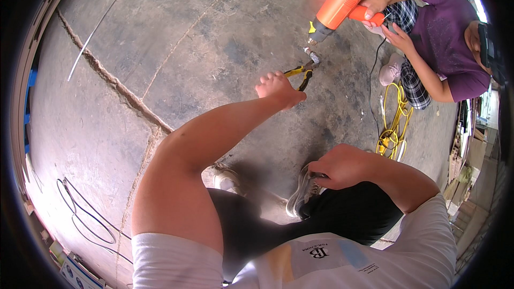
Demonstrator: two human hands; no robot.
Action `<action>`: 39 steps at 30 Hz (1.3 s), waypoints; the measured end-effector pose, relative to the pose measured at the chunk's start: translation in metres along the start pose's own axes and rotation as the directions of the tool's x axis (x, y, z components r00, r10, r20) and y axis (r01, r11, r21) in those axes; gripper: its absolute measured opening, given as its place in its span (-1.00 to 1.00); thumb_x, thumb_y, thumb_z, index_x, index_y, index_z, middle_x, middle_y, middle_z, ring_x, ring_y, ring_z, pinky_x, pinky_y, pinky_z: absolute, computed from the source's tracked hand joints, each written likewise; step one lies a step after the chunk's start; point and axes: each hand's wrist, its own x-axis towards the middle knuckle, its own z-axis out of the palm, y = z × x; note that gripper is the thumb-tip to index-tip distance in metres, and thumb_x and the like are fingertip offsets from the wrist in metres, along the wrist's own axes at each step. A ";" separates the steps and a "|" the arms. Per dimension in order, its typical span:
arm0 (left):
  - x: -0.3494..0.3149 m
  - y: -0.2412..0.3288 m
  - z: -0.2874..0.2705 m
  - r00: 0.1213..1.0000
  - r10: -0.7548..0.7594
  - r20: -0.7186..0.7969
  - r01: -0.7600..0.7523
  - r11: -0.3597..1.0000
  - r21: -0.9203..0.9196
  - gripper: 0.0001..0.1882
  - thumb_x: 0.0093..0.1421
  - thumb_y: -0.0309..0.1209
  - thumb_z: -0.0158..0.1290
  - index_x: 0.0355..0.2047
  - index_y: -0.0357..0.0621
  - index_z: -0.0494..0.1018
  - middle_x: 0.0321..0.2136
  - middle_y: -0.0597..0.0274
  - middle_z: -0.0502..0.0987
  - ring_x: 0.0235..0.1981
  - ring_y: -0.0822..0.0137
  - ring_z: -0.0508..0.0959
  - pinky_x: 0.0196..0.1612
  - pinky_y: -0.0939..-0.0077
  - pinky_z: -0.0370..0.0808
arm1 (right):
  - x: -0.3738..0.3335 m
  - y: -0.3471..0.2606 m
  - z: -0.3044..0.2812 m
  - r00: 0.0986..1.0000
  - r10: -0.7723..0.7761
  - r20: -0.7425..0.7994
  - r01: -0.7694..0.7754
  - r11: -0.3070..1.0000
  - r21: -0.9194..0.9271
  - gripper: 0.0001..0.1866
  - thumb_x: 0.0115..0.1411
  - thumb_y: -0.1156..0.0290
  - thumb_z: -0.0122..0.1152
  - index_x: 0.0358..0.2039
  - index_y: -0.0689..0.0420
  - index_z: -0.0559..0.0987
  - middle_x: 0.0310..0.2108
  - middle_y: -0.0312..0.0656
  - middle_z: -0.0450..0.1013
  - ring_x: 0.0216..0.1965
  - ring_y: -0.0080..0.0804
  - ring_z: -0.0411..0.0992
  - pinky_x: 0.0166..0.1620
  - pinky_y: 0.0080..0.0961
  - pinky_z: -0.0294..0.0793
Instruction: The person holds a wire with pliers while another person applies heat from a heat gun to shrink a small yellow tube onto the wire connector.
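My left hand (279, 90), arm stretched forward, is wrapped round the handles of yellow-and-black pliers (306, 69). At their jaws is a small whitish piece (313, 56), too small to name. Just beyond it, an orange heat gun (336, 8) points its metal nozzle down at the piece, slightly apart from it. A co-worker's hand (375, 4) grips the heat gun's handle. My right hand (342, 166) is closed above my right shoe, near my knee. Something small and dark shows at its fingertips, but I cannot make out what it is.
A co-worker in a purple shirt (441, 35) squats at the far right. A dark cord (373, 75) and a coiled yellow cable (395, 123) lie on the concrete floor (214, 37). Black cable (80, 211) and a pale rod (96, 29) lie left, near a floor crack (110, 77).
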 end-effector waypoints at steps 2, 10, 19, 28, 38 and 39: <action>0.001 0.000 0.000 1.000 0.003 0.005 -0.003 1.000 -0.002 0.13 -0.08 0.17 0.28 0.36 -0.30 0.20 0.20 0.10 0.37 0.26 0.09 0.34 0.21 0.19 0.39 | 0.000 0.000 0.000 1.000 0.004 0.002 -0.004 1.000 0.002 -0.70 0.27 0.10 0.14 -0.18 0.04 0.59 -0.32 0.04 0.60 -0.23 0.15 0.58 -0.15 0.06 0.54; -0.001 0.000 0.000 0.999 0.023 -0.022 -0.023 1.000 -0.017 0.10 -0.07 0.18 0.31 0.32 -0.31 0.24 0.19 0.06 0.38 0.27 0.06 0.33 0.24 0.17 0.38 | 0.003 0.000 -0.001 1.000 0.009 0.009 -0.009 1.000 0.013 -0.69 0.26 0.08 0.14 -0.16 0.02 0.60 -0.31 0.03 0.60 -0.23 0.15 0.57 -0.15 0.06 0.54; -0.002 -0.001 0.001 0.998 0.021 -0.051 -0.024 0.998 -0.051 0.04 -0.09 0.19 0.37 0.23 -0.30 0.33 0.16 0.02 0.41 0.26 0.04 0.35 0.24 0.16 0.39 | 0.003 -0.003 -0.006 1.000 0.013 0.024 -0.014 1.000 0.028 -0.67 0.26 0.07 0.15 -0.16 0.04 0.59 -0.30 0.04 0.60 -0.21 0.15 0.57 -0.14 0.05 0.54; -0.004 0.000 -0.002 0.999 0.016 -0.042 -0.018 0.998 -0.052 0.06 -0.09 0.20 0.36 0.25 -0.30 0.32 0.18 0.02 0.40 0.28 0.04 0.34 0.27 0.17 0.37 | 0.003 -0.003 -0.006 1.000 0.015 0.009 -0.016 0.999 0.034 -0.68 0.25 0.08 0.15 -0.20 0.06 0.59 -0.31 0.06 0.60 -0.21 0.16 0.57 -0.13 0.06 0.54; -0.007 0.002 0.003 0.999 0.012 -0.051 -0.017 0.994 -0.104 0.00 -0.06 0.18 0.35 0.22 -0.27 0.35 0.15 0.02 0.44 0.23 0.06 0.41 0.22 0.16 0.41 | 0.000 0.001 0.000 1.000 0.011 -0.014 -0.011 1.000 0.016 -0.68 0.27 0.07 0.13 -0.19 0.04 0.58 -0.32 0.05 0.59 -0.23 0.17 0.57 -0.16 0.07 0.54; -0.005 0.000 0.008 0.997 0.009 -0.076 -0.018 0.993 -0.117 -0.03 -0.06 0.17 0.35 0.20 -0.26 0.37 0.11 0.02 0.48 0.18 0.08 0.47 0.18 0.17 0.45 | 0.000 0.000 0.000 1.000 0.015 -0.008 -0.015 1.000 0.013 -0.68 0.28 0.07 0.13 -0.19 0.04 0.58 -0.32 0.05 0.60 -0.23 0.17 0.57 -0.15 0.07 0.54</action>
